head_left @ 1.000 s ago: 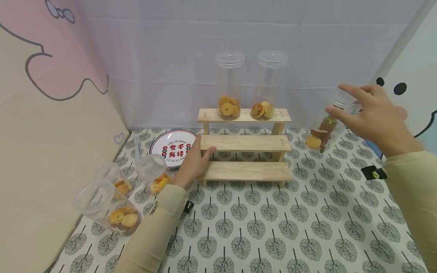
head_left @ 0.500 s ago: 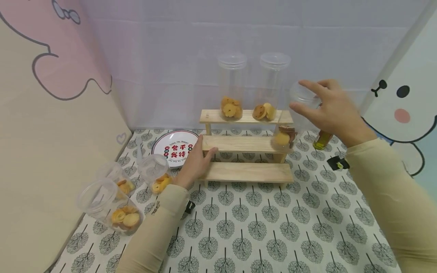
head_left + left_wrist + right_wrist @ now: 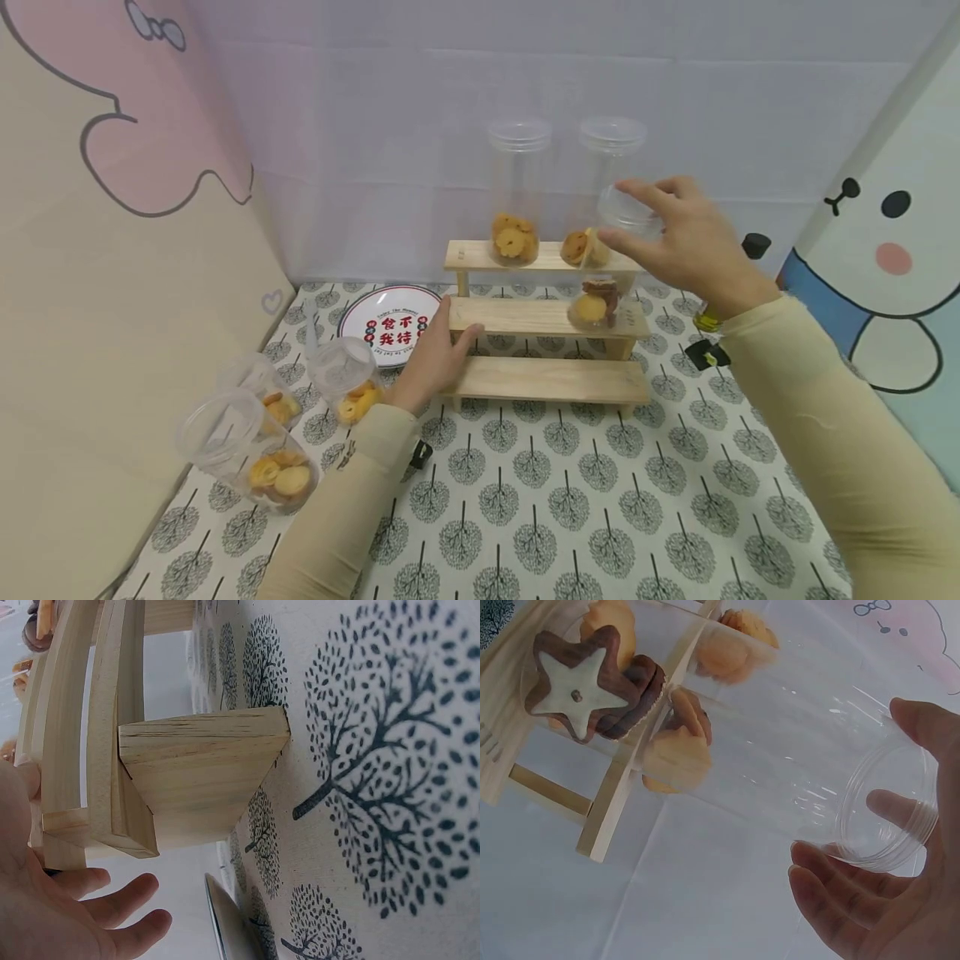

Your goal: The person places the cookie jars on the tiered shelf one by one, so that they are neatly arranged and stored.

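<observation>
In the head view my left hand [image 3: 435, 358] holds the left end of the stepped wooden rack [image 3: 547, 379], its thumb at the front of the middle shelf. The other fingers spread loosely past the shelf end in the left wrist view. My right hand [image 3: 686, 237] grips a clear jar [image 3: 596, 307] round its lid end. Inside the jar are cookies, among them a star-shaped cookie [image 3: 577, 691] with a pale top. The jar's base is over or on the right part of the middle shelf; contact cannot be told. Two similar jars [image 3: 513, 192] stand on the top shelf.
Several short clear jars of cookies [image 3: 281, 475] are at the left of the patterned cloth. A plate with red characters [image 3: 390, 325] lies behind my left hand. Partly hidden by my right arm is a bottle with a black cap [image 3: 756, 245].
My right hand has carried the jar leftward from beside the rack to the middle shelf. The left hand has kept its hold on the rack. The view has shifted slightly.
</observation>
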The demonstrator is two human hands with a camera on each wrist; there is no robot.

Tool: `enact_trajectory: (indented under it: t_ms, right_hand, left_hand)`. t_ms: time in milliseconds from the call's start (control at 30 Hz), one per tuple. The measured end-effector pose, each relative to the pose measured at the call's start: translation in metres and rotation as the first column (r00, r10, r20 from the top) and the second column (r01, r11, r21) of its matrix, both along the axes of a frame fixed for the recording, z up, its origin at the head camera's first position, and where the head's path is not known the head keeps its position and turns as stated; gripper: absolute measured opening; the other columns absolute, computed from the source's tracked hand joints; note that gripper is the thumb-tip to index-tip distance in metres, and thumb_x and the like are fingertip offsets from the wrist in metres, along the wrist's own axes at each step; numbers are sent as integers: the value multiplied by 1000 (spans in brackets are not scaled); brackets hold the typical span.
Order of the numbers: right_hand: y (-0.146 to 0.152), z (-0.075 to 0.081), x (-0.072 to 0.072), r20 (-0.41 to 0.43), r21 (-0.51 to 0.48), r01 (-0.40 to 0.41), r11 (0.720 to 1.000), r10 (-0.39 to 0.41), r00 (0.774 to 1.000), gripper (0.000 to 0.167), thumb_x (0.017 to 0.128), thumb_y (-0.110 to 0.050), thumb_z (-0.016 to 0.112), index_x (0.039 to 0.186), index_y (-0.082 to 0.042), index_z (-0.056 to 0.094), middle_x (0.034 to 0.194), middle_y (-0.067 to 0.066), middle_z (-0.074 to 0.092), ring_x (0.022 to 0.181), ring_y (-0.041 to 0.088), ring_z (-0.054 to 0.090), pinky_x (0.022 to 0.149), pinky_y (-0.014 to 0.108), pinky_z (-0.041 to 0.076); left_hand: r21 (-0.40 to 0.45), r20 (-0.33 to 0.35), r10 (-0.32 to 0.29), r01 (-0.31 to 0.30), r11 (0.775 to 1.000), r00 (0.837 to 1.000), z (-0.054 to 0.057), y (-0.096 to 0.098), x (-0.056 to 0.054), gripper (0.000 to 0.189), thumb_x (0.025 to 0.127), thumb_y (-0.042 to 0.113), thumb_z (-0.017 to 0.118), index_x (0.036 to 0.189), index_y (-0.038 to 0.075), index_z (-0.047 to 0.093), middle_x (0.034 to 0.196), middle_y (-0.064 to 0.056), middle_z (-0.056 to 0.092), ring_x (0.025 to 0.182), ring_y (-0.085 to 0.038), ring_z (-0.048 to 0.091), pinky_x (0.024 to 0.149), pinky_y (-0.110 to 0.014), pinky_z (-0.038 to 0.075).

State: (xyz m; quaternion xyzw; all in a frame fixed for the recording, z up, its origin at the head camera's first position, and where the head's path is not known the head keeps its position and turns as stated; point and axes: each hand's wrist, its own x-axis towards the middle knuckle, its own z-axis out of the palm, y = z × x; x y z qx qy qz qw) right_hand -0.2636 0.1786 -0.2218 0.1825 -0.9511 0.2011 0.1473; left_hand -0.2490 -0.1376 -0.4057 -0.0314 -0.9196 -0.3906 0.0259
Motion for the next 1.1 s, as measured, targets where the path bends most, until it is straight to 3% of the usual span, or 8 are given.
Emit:
enact_trajectory:
  t_ms: [500,800,1100]
  right_hand:
    - [-5,-8,-2,47,4,-19,1000,18,999,78,91,-69,53,156,-29,36,143,23,38,100,37,51,78,58,49]
    - [-6,-9,-1,34,11,-20,1000,20,999,77,91,-68,53,155,-28,37,143,24,39,106,41,52,85,63,49]
    - [-5,-10,-1,35,16,-24,1000,24,999,78,92,-67,54,156,-29,35,144,24,38,104,41,53,83,62,50]
  left_hand:
    - [-4,-10,-14,14,1000,1000,0,2,0,93,95,71,38,161,19,-3,167,-9,13,151,-30,20,123,-46,18]
    - [-4,-8,-16,16,1000,1000,0,4,0,95,94,72,37,161,19,-3,167,-9,12,151,-30,20,123,-45,17]
    - [-4,-4,-10,10,1000,1000,0,3,0,94,94,72,36,161,21,-4,167,-10,11,151,-31,19,123,-46,17]
